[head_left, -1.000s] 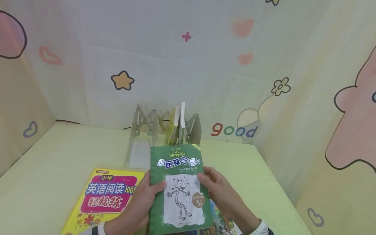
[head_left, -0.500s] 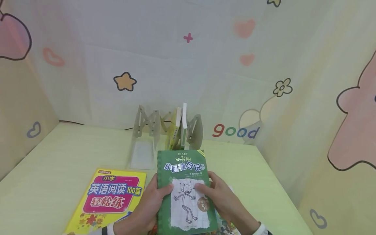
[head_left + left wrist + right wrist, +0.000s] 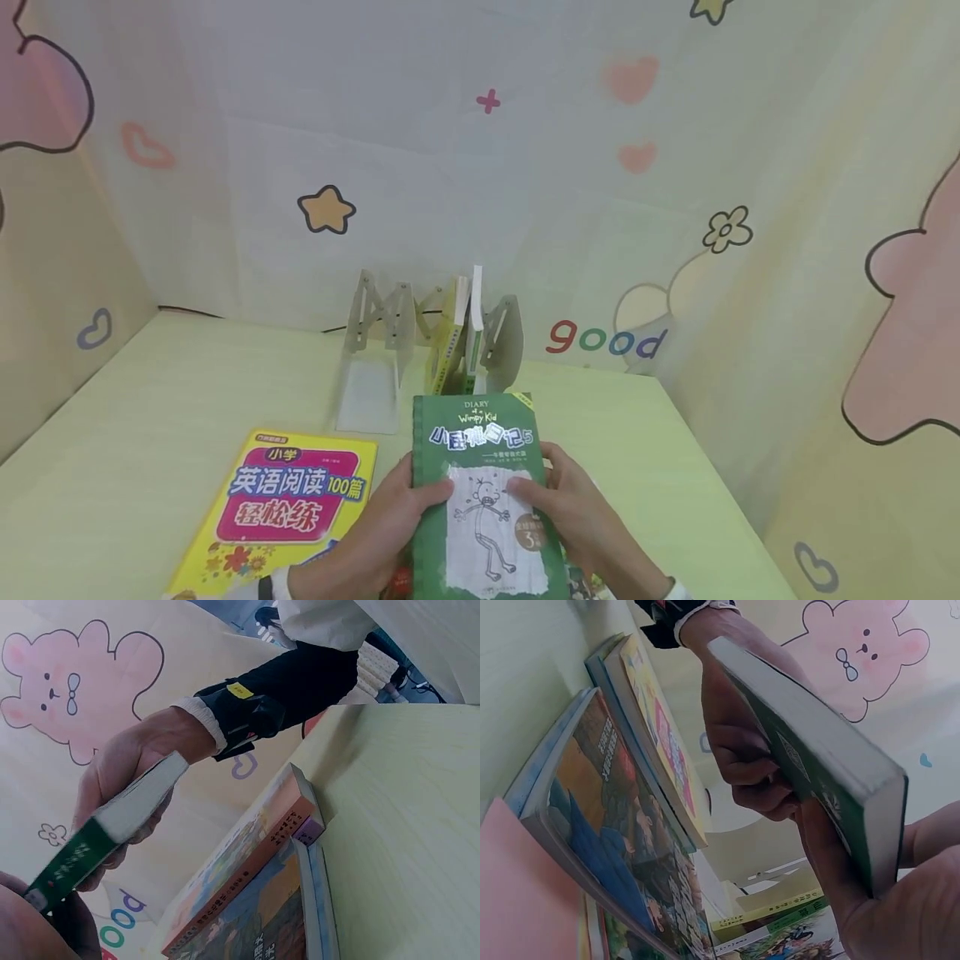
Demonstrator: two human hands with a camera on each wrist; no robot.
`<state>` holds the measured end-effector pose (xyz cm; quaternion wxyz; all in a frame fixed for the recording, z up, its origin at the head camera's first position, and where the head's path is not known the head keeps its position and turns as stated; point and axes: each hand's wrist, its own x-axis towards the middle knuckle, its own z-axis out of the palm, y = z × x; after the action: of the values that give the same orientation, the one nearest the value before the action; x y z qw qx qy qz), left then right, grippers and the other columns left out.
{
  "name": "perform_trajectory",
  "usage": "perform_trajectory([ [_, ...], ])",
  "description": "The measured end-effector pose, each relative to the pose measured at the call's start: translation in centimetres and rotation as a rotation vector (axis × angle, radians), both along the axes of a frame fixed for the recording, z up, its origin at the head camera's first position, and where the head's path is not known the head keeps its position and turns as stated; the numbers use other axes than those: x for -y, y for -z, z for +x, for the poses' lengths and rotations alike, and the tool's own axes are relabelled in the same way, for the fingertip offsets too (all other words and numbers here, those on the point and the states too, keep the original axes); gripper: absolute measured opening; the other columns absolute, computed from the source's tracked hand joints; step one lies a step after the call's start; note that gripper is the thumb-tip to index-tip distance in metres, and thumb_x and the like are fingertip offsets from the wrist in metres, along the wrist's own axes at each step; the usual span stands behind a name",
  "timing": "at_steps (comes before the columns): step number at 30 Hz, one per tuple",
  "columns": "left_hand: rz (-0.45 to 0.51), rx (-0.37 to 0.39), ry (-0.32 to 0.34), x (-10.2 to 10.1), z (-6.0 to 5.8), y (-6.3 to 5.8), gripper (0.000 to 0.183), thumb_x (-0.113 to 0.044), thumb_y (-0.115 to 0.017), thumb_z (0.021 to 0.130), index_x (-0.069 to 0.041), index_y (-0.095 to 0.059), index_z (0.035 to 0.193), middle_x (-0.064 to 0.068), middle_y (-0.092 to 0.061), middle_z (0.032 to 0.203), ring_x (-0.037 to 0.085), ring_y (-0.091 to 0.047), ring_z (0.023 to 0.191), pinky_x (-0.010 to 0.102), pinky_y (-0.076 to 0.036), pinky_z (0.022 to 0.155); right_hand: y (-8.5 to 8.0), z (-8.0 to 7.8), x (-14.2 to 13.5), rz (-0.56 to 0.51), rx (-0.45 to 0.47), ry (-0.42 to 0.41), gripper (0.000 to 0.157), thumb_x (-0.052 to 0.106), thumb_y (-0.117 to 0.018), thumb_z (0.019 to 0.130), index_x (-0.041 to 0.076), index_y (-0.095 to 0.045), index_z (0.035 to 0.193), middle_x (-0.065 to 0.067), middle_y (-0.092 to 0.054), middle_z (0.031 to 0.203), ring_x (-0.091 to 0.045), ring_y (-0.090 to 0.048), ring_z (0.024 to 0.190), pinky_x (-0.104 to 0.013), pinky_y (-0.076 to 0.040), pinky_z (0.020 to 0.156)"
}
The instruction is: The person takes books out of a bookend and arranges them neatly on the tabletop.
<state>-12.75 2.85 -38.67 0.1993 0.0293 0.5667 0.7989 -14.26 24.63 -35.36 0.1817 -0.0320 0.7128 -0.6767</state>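
Both hands hold a green paperback book (image 3: 480,417) with a stick-figure cartoon on its cover, front up and tilted toward me. My left hand (image 3: 390,512) grips its left edge, thumb lying on the cover. On the right edge, my right hand (image 3: 581,508) grips likewise with its thumb on top; its fingers are curled under the book in the left wrist view. The right wrist view shows the book's page edges (image 3: 810,712) and the left hand's fingers bent beneath it. Under the book lie colourful picture books (image 3: 622,817), mostly hidden in the head view.
A yellow workbook (image 3: 277,508) lies flat on the pale table (image 3: 97,433) to the left. Behind the green book stands a grey expandable bookend rack (image 3: 367,400) with a yellow book (image 3: 446,350) and a white-edged book (image 3: 476,321) upright in it. A cartoon-printed curtain (image 3: 420,167) hangs behind.
The green book and both hands have moved a little lower and to the right in the head view. The whole scene has also shifted slightly right. The grip stays the same.
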Motion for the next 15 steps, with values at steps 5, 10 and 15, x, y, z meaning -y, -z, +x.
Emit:
perform_trajectory([
  [5, -0.019, 0.014, 0.030, 0.4, -0.2, -0.1, 0.064, -0.025, -0.054, 0.097, -0.007, -0.023, 0.149, 0.012, -0.055, 0.126, 0.024, -0.061, 0.101, 0.042, -0.052, 0.082, -0.2, 0.0, -0.3, 0.004, -0.013, -0.015, 0.070, 0.025, -0.067, 0.089, 0.007, -0.022, 0.140, -0.022, -0.062, 0.115, -0.041, -0.067, 0.087, -0.051, -0.053, 0.075],
  [10, -0.093, -0.011, -0.009, 1.2, -0.6, -0.3, 0.061, -0.023, -0.054, 0.097, -0.001, -0.027, 0.147, 0.014, -0.055, 0.124, 0.023, -0.063, 0.097, 0.043, -0.052, 0.081, -0.3, 0.0, -0.8, 0.000, -0.027, -0.025, 0.067, 0.022, -0.064, 0.091, 0.009, -0.022, 0.141, -0.022, -0.060, 0.118, -0.040, -0.067, 0.089, -0.051, -0.053, 0.074],
  [15, -0.126, -0.052, -0.068, 2.3, -0.9, -0.7, 0.062, -0.019, -0.059, 0.093, -0.002, -0.032, 0.145, 0.016, -0.054, 0.124, 0.025, -0.064, 0.096, 0.042, -0.051, 0.086, -0.6, 0.1, -1.7, 0.008, -0.054, -0.014, 0.067, 0.022, -0.063, 0.092, 0.010, -0.021, 0.142, -0.023, -0.059, 0.119, -0.041, -0.067, 0.089, -0.052, -0.052, 0.075],
])
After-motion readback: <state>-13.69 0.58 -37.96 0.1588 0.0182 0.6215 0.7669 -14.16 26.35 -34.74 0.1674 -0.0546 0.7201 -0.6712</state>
